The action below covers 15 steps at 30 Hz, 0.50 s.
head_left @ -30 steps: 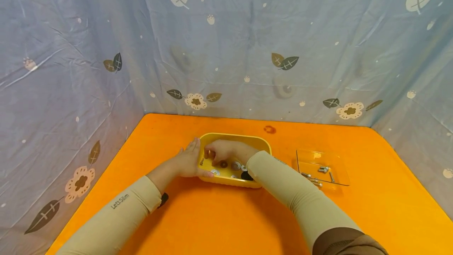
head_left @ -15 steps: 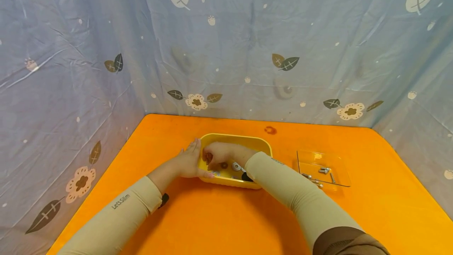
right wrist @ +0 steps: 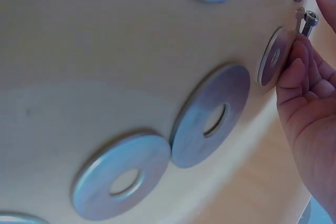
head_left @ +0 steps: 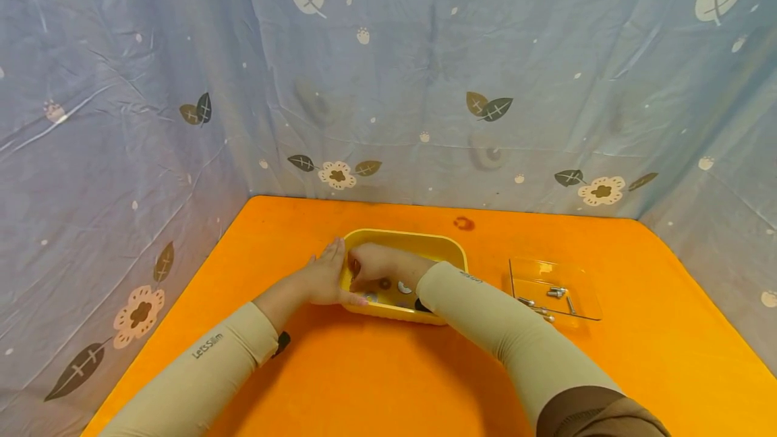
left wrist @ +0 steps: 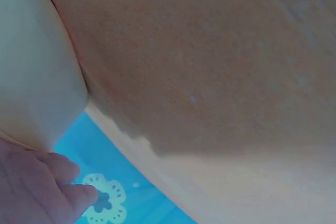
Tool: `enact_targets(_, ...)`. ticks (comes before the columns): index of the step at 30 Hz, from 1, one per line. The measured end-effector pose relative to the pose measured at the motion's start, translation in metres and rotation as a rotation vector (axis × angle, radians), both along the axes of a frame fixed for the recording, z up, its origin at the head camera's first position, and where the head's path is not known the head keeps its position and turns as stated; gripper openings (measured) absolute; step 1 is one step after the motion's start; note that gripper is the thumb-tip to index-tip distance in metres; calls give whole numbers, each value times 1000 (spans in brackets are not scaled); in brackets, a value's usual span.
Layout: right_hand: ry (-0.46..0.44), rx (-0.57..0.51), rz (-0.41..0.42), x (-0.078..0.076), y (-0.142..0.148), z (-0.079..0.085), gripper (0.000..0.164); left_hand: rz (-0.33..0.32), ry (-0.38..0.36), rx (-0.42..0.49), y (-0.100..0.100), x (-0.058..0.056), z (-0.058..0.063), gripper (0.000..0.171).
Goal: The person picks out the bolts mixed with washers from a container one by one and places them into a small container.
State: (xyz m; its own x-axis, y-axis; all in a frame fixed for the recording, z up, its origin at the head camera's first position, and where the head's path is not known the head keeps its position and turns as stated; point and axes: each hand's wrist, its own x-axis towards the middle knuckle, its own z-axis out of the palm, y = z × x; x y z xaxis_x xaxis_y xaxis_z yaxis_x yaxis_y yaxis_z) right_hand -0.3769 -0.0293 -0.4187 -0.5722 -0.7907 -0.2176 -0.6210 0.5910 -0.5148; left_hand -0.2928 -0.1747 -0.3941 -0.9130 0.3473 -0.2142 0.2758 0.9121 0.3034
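Note:
In the head view, a yellow bin [head_left: 388,313] sits on the orange table, and my left hand [head_left: 324,280] rests along its left end. The fingers of that hand lie straight by the back corner, the thumb over the front rim. My right hand [head_left: 375,266] is down inside the bin at the same end. Close up in the right wrist view, its curled fingers pinch a socket-head screw [right wrist: 311,18], head upward, shank mostly hidden. Beside those fingers a flat metal washer [right wrist: 272,59] lies on the bin floor, with more washers [right wrist: 123,177] nearer the camera.
A clear plastic tray [head_left: 579,278] with several metal screws [head_left: 556,292] stands right of the bin. Something black [head_left: 420,305] is partly hidden by the right sleeve in the bin. Patterned curtains [head_left: 388,73] hang at the back and sides.
My right hand has shifted slightly left and deeper toward the bin's left end, its fingers drawing in. The right sleeve now covers more washers. My left hand stays in place.

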Motion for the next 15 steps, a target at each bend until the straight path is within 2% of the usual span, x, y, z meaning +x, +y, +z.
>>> enact_targets(11,-16,21,-35,5,-2,1,28,-6,6,-3,1,2,1,133)
enact_targets(15,22,41,-50,6,-6,-1,26,-8,6,-13,1,2,0,131)
